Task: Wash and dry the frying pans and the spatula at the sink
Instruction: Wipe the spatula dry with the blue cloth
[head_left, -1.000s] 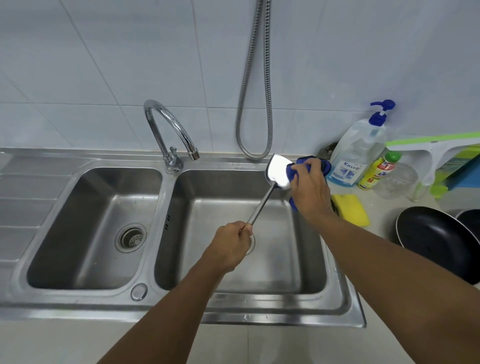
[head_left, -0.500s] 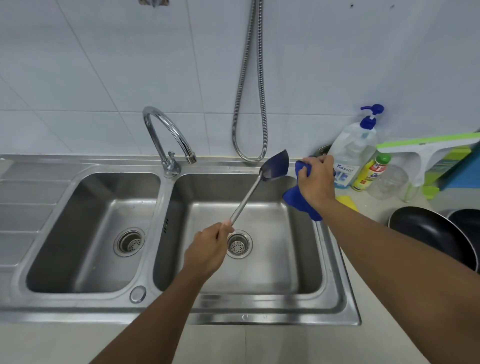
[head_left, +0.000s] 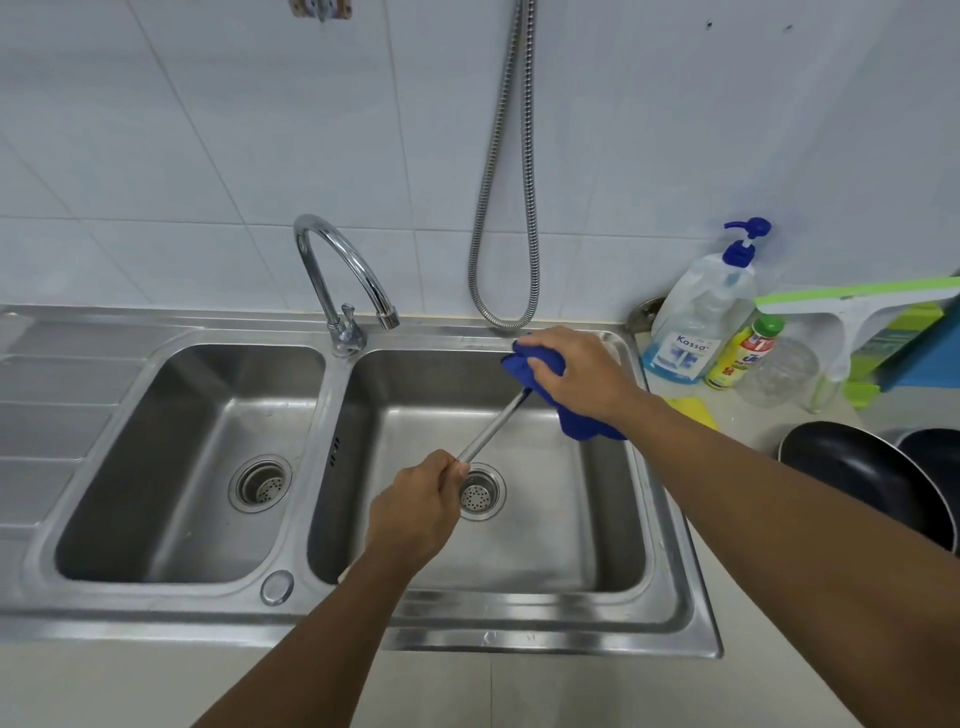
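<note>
Head view, cloth (head_left: 540, 364) hiding spatula (head_left: 493, 426) blade

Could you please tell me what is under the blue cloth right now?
The spatula shaft runs up under the cloth; its blade is covered. The right hand presses on top.

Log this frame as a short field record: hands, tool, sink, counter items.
left hand: grip on spatula handle end, over right basin
right hand: presses blue cloth around spatula head; blade hidden
tap: no water visible
sink: both basins hold no dishes
frying pans: two, on counter at right
soap bottle: upright by wall
</note>
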